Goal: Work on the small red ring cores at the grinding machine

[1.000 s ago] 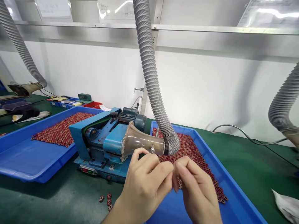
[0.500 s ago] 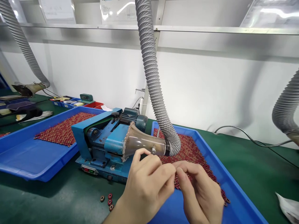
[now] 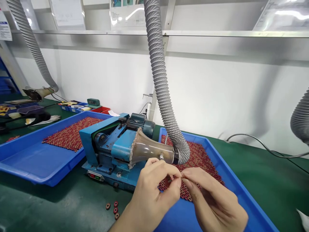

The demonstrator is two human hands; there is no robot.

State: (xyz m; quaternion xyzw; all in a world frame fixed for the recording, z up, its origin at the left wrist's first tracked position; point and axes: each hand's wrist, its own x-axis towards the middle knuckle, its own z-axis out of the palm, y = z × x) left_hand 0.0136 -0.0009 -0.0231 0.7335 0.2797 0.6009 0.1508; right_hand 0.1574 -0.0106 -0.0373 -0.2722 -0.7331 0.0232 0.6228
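Note:
My left hand (image 3: pixel 154 190) and my right hand (image 3: pixel 212 201) meet fingertip to fingertip over the right blue tray (image 3: pixel 243 196). Both are pinched together on a small red toothed ring part (image 3: pixel 169 181) from the mat of such parts (image 3: pixel 200 158) lying in that tray. The part itself is mostly hidden by my fingers. Just beyond my hands stands a blue belt sander machine (image 3: pixel 113 148), its tan funnel (image 3: pixel 149 149) joined to a grey ribbed suction hose (image 3: pixel 161 83).
A second blue tray (image 3: pixel 29 161) with a mat of red parts sits left of the machine. Three loose ring parts (image 3: pixel 113 207) lie on the green table mat. More hoses hang at far left (image 3: pixel 33 51) and right (image 3: pixel 300 119). A cable (image 3: pixel 260 145) runs along the wall.
The view has shifted so everything sits lower and rightward. My hands have moved slightly forward over the parts mat, fingertips still pinched together.

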